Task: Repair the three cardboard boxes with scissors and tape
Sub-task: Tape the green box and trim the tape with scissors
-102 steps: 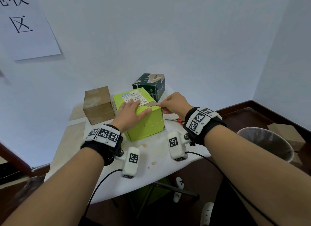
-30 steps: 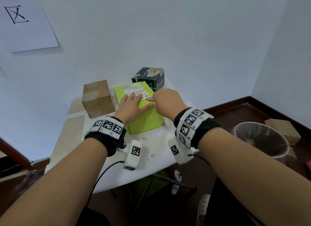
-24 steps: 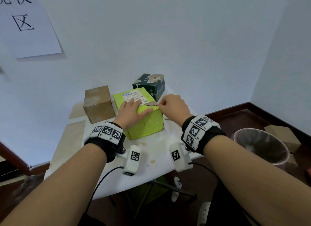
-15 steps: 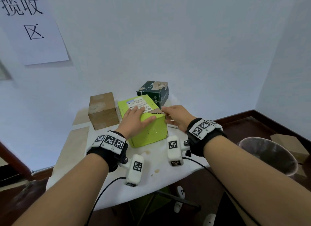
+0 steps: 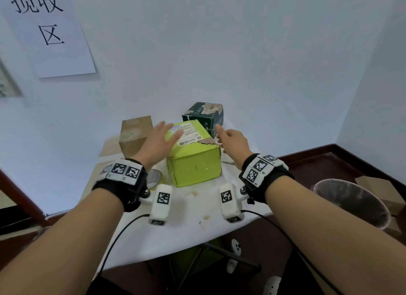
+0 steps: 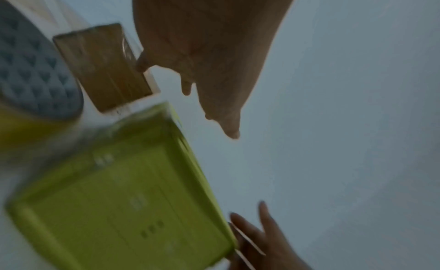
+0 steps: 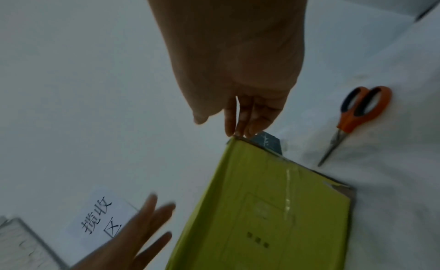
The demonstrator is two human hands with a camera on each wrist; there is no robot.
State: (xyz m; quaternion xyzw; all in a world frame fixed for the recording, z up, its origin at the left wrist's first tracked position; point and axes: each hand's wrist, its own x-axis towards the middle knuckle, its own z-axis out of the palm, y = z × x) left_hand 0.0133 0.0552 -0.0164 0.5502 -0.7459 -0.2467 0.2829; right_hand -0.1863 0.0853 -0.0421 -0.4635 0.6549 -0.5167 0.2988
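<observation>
A lime-green box [image 5: 193, 163] with a shipping label and a torn top right corner [image 5: 207, 142] stands mid-table. My left hand [image 5: 163, 136] hovers over its left top with fingers spread, holding nothing. My right hand [image 5: 228, 138] is at the box's right side; in the right wrist view its straight fingertips [image 7: 240, 123] touch the top edge of the green box [image 7: 262, 208]. A brown box [image 5: 135, 134] stands to the left and a dark green box [image 5: 204, 115] behind. Orange scissors [image 7: 357, 119] lie to the right of the green box. A tape roll [image 5: 153, 178] sits behind my left wrist.
The small white table [image 5: 186, 218] stands in a room corner against the wall. A bin with a plastic liner [image 5: 351, 202] is on the floor to the right. A paper sign [image 5: 46, 29] hangs on the wall at upper left.
My left hand has lifted off the green box's top and spread its fingers. My right hand has left the torn corner and moved further back along the box's right edge.
</observation>
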